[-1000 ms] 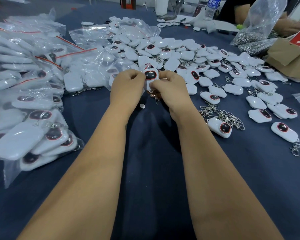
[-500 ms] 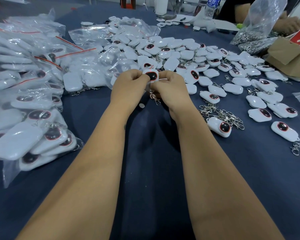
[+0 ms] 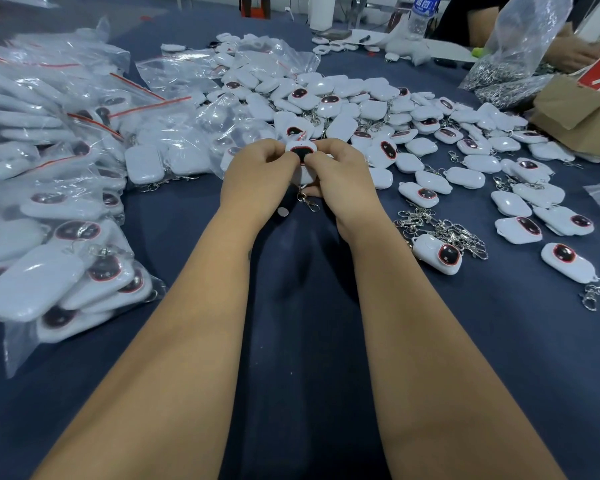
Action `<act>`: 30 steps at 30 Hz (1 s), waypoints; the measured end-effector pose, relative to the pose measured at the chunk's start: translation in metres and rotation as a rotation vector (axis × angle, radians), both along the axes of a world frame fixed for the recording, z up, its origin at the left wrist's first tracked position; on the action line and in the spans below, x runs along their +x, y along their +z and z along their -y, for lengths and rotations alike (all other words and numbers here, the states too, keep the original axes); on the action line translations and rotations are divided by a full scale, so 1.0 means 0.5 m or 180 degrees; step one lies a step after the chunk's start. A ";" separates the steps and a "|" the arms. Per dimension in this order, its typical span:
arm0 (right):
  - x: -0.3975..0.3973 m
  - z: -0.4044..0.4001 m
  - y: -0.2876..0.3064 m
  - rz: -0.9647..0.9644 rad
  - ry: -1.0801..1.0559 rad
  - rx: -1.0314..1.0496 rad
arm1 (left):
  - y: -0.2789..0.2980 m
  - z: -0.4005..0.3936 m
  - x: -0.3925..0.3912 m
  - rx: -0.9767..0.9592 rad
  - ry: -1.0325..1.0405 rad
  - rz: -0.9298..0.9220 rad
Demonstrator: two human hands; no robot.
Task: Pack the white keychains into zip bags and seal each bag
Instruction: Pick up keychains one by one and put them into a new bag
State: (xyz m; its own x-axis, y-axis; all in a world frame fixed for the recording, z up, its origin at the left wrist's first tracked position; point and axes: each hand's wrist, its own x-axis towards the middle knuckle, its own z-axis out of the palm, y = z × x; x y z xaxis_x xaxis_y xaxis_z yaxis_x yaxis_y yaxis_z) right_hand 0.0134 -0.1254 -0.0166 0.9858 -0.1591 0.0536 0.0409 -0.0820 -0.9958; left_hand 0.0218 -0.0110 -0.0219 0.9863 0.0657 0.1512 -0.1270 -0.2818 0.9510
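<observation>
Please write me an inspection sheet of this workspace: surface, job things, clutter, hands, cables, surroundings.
Surface: dark blue tablecloth.
Job things: held keychain between both hands, clip hanging below; loose keychains heaped behind and to the right; filled zip bags piled on the left.
Clutter: pile of metal clips; cardboard box; bag of clips.
Hands: left hand and right hand both pinch the held keychain.
Cables: nothing seen.
Surroundings: water bottle; another person's hand, far right.
</observation>
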 end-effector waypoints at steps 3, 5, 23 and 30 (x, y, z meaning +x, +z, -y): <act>0.001 -0.003 -0.001 0.0011 -0.0075 -0.0110 | 0.001 0.000 -0.002 0.0011 -0.0004 0.0004; 0.000 -0.005 -0.001 0.0021 -0.0102 -0.0165 | 0.003 0.000 -0.003 0.0015 -0.0004 -0.0009; 0.002 -0.004 0.001 -0.0047 0.0045 0.0063 | 0.002 0.004 -0.004 0.0195 0.0124 0.0317; 0.001 -0.005 0.001 -0.0019 0.0029 0.0077 | 0.006 0.001 -0.009 0.0036 0.0060 0.0206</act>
